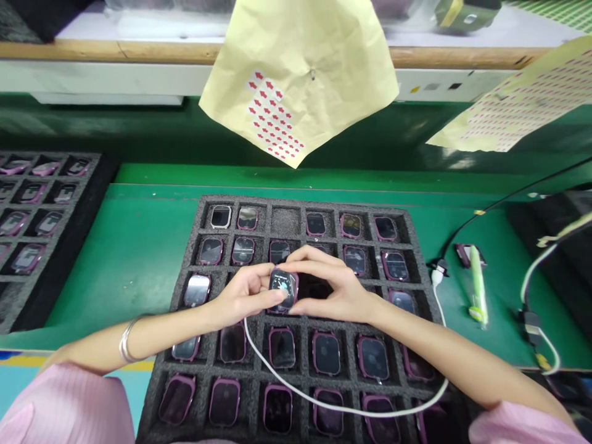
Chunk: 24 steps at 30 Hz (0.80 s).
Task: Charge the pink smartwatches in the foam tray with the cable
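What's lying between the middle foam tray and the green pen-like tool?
A white cable and the black connector at its end lie between the foam tray and the pen-like tool, seen in the head view.

Both arms reach forward, bare below pink sleeves. The left hand (250, 293) and right hand (335, 287) meet, fingers bent, thumbs low. A bangle (126, 340) circles the left wrist.

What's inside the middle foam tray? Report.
In the foam tray sit watches, mostly purple-framed; the top-left watch has a silvery frame. The left hand, right hand and held watch cover parts of the middle rows, so contents there are hidden.
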### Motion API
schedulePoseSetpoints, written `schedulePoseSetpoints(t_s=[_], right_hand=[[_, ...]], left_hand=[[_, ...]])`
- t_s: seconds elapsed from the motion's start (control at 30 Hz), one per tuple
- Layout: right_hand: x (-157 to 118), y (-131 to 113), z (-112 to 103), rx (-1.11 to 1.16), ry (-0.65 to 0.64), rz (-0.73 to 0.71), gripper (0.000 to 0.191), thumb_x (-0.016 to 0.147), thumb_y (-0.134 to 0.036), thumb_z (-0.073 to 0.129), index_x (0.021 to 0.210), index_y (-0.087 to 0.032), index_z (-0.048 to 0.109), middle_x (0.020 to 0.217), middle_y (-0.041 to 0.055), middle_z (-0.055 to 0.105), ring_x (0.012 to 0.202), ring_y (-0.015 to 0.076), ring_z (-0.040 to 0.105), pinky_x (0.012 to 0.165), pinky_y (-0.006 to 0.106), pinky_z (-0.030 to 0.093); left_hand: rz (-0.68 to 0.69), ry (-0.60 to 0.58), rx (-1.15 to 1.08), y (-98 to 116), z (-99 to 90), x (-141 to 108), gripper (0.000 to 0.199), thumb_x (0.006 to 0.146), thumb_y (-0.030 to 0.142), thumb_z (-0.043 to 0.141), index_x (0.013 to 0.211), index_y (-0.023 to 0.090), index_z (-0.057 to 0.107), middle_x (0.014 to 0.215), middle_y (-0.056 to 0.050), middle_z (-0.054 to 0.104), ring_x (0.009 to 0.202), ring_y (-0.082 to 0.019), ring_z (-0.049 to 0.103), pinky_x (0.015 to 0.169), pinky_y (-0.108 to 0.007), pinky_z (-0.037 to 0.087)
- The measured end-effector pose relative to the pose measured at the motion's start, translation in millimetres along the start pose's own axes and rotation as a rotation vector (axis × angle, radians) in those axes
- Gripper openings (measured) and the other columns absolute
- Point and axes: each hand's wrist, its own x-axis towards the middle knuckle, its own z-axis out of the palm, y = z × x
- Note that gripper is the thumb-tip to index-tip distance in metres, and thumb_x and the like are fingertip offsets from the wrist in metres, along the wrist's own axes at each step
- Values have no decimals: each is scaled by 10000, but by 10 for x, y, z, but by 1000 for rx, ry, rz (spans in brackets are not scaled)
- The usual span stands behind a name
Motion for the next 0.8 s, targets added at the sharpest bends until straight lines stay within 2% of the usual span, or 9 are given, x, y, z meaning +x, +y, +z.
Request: schedulePoseSetpoints(t_s=[0.07,0.13,0.23,0.3,0.37,0.47,0.53,0.67,0.8], right_hand=[[-6,-61,16,-214,-3,-56,493,877,-419,660,1215,-80,548,1036,151,564,942,242,559,779,404,513],[-9,-130,34,-531,-16,-98,394,920,-346,614,1172,-48,562,1036,182,587,950,280,556,760,442,506],[-11,-197,32,-835,-65,-139,279,965,-247,518,1104,-14,585,1002,202,623,925,311,567,733,471,495],[-15,-192,8,-827,-72,-122,301,958,-268,522,1117,-18,577,998,196,627,906,307,574,726,466,496],[-21,-153,-31,-683,-46,-58,337,920,-293,582,1146,-43,566,1005,173,617,899,284,580,736,440,503],[-20,-95,-93,-371,3,72,372,832,-256,691,1142,-86,576,998,124,600,885,232,588,759,368,514],[-11,-88,-126,-235,50,144,359,792,-232,734,1103,-113,601,958,91,603,839,207,589,734,333,516],[-1,-110,-131,-231,143,114,389,770,-233,771,1111,-132,612,986,92,600,887,219,586,781,344,509],[-36,-66,-60,-363,51,44,417,831,-275,714,1195,-128,572,1066,131,576,988,260,573,841,401,505]], left_hand=[[53,61,37,-24,15,5,237,831,320,654,951,138,561,725,-8,582,574,-86,496,543,-199,400],[106,144,102,-63,38,10,195,844,297,638,943,149,558,806,-20,584,686,-107,525,595,-202,411],[101,190,237,-118,62,3,245,832,311,652,994,152,560,775,0,548,589,-79,435,505,-192,333],[87,164,311,-136,66,-13,330,812,315,675,1072,158,545,770,11,540,522,-58,338,462,-197,265],[79,119,330,-135,65,-29,388,814,301,672,1147,176,516,843,0,565,511,-51,292,460,-203,241],[62,70,281,-112,60,-31,411,836,267,639,1209,188,487,985,-35,582,530,-54,293,485,-208,264],[46,76,248,-98,55,-13,356,857,263,607,1185,166,509,972,-40,578,559,-66,325,514,-214,288],[58,131,223,-99,43,26,253,876,289,576,1079,138,564,851,-24,553,648,-101,419,574,-223,342],[59,121,230,-90,43,18,261,850,237,609,1085,145,542,782,14,507,576,-73,381,528,-202,345]])
